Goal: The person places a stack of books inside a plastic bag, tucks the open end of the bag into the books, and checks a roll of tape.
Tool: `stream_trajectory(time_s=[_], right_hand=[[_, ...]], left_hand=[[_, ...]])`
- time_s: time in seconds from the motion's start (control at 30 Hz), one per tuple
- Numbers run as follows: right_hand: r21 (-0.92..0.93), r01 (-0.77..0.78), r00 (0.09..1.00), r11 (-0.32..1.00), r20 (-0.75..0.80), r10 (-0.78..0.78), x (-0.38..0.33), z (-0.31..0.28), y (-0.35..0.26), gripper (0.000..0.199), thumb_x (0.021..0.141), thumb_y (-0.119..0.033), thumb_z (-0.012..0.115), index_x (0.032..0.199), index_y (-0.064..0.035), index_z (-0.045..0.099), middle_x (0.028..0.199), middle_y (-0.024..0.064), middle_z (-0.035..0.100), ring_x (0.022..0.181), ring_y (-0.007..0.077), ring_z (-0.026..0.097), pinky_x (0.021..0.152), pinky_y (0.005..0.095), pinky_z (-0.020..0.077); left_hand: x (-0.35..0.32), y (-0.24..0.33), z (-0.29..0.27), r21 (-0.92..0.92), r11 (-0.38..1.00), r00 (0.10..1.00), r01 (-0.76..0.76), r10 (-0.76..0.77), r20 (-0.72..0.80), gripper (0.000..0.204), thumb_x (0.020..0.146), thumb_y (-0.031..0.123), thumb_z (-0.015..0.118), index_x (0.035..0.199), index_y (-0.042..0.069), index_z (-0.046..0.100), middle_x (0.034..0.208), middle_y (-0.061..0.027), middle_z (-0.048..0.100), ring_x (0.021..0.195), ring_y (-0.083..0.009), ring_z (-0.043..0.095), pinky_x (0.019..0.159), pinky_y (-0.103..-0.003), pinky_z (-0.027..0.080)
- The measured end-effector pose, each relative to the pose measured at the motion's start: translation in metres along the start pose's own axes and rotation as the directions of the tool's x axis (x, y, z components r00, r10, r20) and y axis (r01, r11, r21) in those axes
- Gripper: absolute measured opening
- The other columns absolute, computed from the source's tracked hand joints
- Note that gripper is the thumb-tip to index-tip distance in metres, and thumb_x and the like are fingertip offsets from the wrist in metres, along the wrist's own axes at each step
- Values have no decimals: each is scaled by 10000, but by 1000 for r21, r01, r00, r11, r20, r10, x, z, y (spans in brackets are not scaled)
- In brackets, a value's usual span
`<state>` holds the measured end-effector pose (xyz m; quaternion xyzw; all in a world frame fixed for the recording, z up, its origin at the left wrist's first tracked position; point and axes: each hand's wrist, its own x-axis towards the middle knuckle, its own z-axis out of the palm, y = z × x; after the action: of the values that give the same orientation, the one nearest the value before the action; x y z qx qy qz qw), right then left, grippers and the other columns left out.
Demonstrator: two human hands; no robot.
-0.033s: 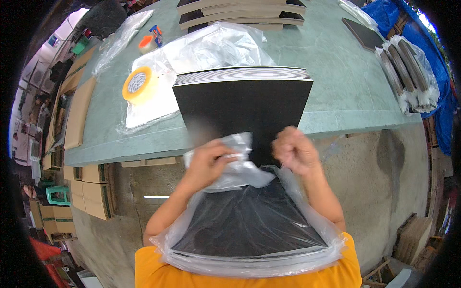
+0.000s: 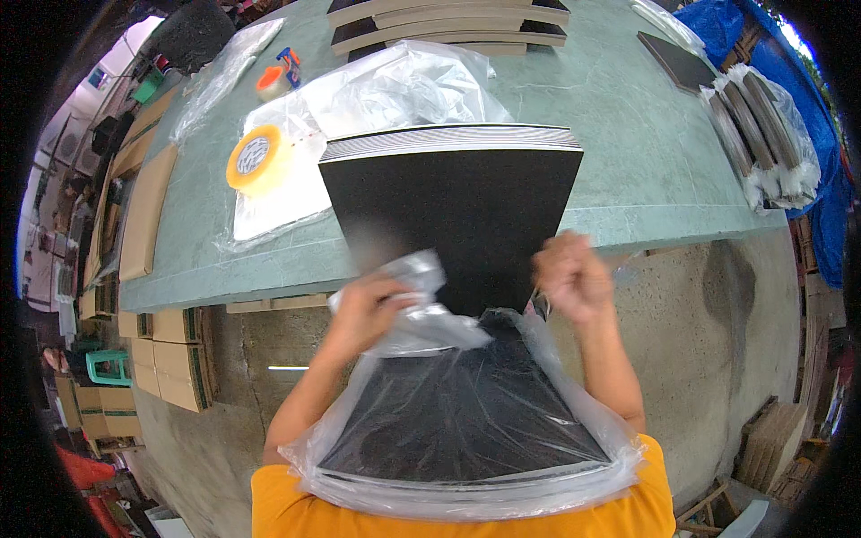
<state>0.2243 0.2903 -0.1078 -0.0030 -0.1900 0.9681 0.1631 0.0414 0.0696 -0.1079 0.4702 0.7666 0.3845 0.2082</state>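
Note:
A thick black stack of flat boards (image 2: 457, 202) with pale edges leans upright against the table edge. Its lower part sits inside a clear plastic bag (image 2: 457, 421), which lies against my orange shirt. With my left hand (image 2: 372, 309) I pinch the loose, crumpled mouth of the bag at the left side of the stack. Beside the right side of the stack my right hand (image 2: 574, 278) is curled closed, and the bag's edge runs up to it. Its fingertips are partly hidden and slightly blurred.
On the green table (image 2: 619, 117) lie a yellow tape roll (image 2: 260, 160), a tape dispenser (image 2: 276, 79) and clear plastic bags (image 2: 404, 85). More boards (image 2: 448, 20) are stacked at the far side. Wrapped boards (image 2: 762, 134) lie at the right. Cardboard boxes (image 2: 175, 363) stand lower left.
My hands have moved apart: the left a little left with the bag's mouth, the right outward to the right. The bag opening is pulled wider, while the stack stays nearly in place.

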Motion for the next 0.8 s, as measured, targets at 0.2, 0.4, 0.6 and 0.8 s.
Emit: stream_trajectory(time_s=[0.2, 0.4, 0.6, 0.8], right_hand=[[-812, -232, 972, 536, -170, 163, -22, -17, -8, 353, 858, -334, 435, 736, -22, 548, 720, 64, 550, 671, 161, 528, 601, 258, 435], [-971, 234, 948, 41, 238, 210, 19, 36, 31, 383, 842, -304, 478, 865, 64, 584, 719, 107, 567, 669, 223, 551, 626, 293, 436], [-816, -280, 959, 506, -256, 119, 15, 40, 34, 150, 650, -72, 706, 698, -47, 566, 613, -50, 509, 585, 6, 448, 501, 177, 358], [-757, -281, 945, 590, -326, 32, 8, 30, 34, 318, 560, -132, 779, 657, -88, 479, 599, -41, 503, 553, 19, 442, 455, 204, 349]], left_hand=[[-22, 8, -30, -133, 962, 963, 238, -252, -97, 209, 678, 35, 652, 885, 60, 638, 790, -47, 599, 641, -69, 518, 543, -222, 427], [8, 62, -5, -148, 972, 982, -182, 189, 29, 396, 668, 79, 682, 1047, 88, 565, 726, -49, 526, 585, -117, 488, 545, -227, 424], [14, 62, 4, -256, 964, 993, -77, 97, 67, 448, 645, 133, 719, 1037, 51, 517, 723, -48, 523, 595, -90, 501, 548, -210, 423], [19, 62, 18, -452, 890, 996, 61, -27, 81, 403, 679, 13, 653, 1036, 36, 466, 733, -37, 549, 664, -68, 528, 566, -204, 427]])
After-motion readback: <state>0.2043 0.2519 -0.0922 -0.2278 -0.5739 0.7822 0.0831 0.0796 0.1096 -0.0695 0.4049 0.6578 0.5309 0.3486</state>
